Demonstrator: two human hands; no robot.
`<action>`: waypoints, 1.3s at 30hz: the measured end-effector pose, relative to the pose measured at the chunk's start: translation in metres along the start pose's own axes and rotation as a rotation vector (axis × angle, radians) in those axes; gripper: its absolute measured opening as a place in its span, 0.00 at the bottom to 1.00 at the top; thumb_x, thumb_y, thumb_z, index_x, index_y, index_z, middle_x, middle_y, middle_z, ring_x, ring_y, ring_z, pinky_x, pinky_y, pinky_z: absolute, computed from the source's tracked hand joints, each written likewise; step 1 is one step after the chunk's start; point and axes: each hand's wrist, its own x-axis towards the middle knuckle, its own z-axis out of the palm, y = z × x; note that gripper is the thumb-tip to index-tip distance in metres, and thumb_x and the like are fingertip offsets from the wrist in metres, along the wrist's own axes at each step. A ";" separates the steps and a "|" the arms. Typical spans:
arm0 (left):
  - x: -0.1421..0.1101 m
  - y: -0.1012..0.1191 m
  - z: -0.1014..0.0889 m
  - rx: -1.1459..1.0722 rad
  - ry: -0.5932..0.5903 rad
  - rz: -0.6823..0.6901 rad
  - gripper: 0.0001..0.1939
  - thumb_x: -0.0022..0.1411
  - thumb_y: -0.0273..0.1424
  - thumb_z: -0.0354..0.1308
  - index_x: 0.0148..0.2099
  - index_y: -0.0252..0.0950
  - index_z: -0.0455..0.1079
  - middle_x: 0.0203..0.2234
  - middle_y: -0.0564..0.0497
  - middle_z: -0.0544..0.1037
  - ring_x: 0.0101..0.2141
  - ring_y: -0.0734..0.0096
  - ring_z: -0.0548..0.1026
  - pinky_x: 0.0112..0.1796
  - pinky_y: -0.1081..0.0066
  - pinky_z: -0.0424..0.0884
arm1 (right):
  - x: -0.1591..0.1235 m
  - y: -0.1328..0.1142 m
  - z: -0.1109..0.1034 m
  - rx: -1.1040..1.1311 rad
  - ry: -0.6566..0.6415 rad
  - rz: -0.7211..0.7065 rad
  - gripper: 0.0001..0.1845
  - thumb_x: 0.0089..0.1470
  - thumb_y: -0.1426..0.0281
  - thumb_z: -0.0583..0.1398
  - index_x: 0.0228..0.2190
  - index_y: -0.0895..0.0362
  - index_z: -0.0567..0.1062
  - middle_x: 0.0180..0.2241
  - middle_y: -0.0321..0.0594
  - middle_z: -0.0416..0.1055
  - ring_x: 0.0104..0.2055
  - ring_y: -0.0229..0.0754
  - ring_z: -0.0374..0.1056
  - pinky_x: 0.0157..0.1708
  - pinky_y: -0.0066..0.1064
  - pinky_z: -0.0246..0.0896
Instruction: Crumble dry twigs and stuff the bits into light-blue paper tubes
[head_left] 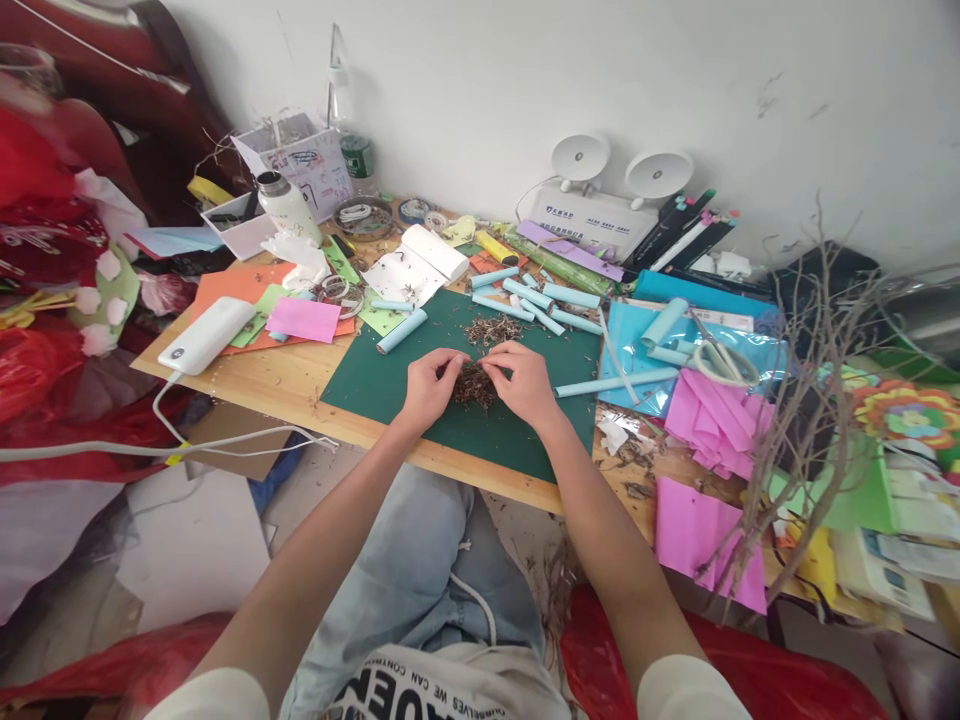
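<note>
My left hand (429,385) and my right hand (525,380) are both curled around a small bundle of dry brown twigs (474,385), gripping it from either side over a dark green cutting mat (382,385). A second loose heap of twig bits (491,329) lies just behind the hands on the mat. Several pale blue rolled paper tubes (525,293) are scattered along the mat's far edge, one tube (401,331) to the left and a long one (615,382) to the right.
A wooden table (270,385) carries a white power bank (206,335), pink paper (304,320), orange sheets, folded pink sheets (712,420), scissors (724,360) on blue plastic, a white bottle (285,205) and markers (686,235). Bare branches (795,440) stand at the right edge.
</note>
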 end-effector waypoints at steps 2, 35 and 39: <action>0.001 0.002 -0.002 0.015 0.016 0.009 0.11 0.65 0.35 0.56 0.35 0.35 0.76 0.36 0.47 0.82 0.35 0.68 0.77 0.38 0.70 0.72 | 0.001 0.000 -0.003 0.022 0.027 0.017 0.06 0.53 0.71 0.63 0.27 0.54 0.81 0.33 0.40 0.77 0.36 0.43 0.72 0.41 0.36 0.67; 0.009 0.019 -0.027 0.241 -0.255 0.156 0.14 0.65 0.27 0.52 0.49 0.37 0.76 0.41 0.47 0.81 0.39 0.65 0.78 0.39 0.69 0.73 | 0.000 -0.008 -0.020 0.183 -0.167 0.028 0.17 0.55 0.77 0.55 0.39 0.53 0.81 0.39 0.39 0.78 0.36 0.41 0.74 0.35 0.32 0.67; 0.010 0.018 -0.036 0.295 -0.301 0.166 0.19 0.64 0.25 0.50 0.54 0.38 0.73 0.48 0.45 0.79 0.44 0.61 0.77 0.43 0.65 0.74 | 0.000 -0.003 -0.026 0.116 -0.195 0.072 0.16 0.57 0.71 0.56 0.45 0.53 0.79 0.42 0.41 0.78 0.34 0.41 0.73 0.33 0.33 0.67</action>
